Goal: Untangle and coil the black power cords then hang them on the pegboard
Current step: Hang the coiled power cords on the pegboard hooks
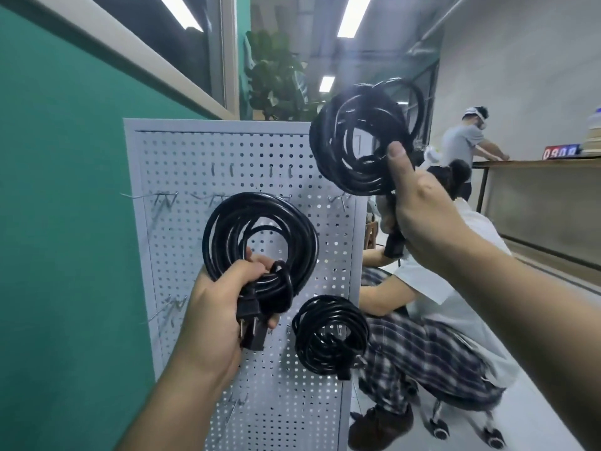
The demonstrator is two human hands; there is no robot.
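Though illegible, red digits [561, 152] beyond raised cord [328, 148]

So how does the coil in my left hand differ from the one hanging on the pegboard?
The left-hand coil is bigger and looser than the hung coil. The left hand grips the left-hand coil; the hung coil hangs on the pegboard. Both are black.

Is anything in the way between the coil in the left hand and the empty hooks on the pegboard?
Nothing visible does. The left hand holds its coil just before the pegboard, beside bare hooks upper left. The hung coil sits lower right; the right hand holds another coil at the top right.
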